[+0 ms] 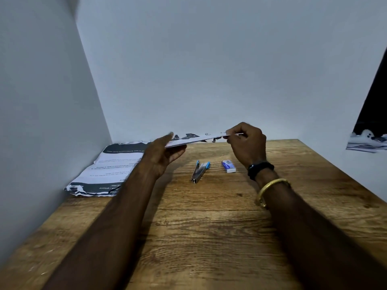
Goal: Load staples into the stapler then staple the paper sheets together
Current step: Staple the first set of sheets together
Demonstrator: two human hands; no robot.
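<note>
The biggest thing here is the wooden worktop [209, 237]. It sits in a corner between two pale walls, and it carries all we need.

Next is the paper pile [113, 164]. It lies flat at the far left, pushed up to the wall. We think it is there so the middle stays free for our work.

Then come the held sheets [192, 139]. We lift them up in the air, above the worktop, almost flat and level. We hold them at both ends so they do not bend or slip apart. It looks like we are lining up their edges, so one staple can catch them all.

Our left grip [165, 155] takes the near end, with the fingers under the paper and the thumb on top. Our right grip [247, 145] is curled and pinches the far end tight. A black band and a gold bangle sit on that wrist.

The stapler [200, 171] rests on the worktop, under the held sheets and between our arms. No hand touches it. Its top looks a little open, but we cannot see if staples are inside.

The smallest thing is the staple box [228, 166]. It lies just beside the stapler, close by for loading. We think the loading comes first.
</note>
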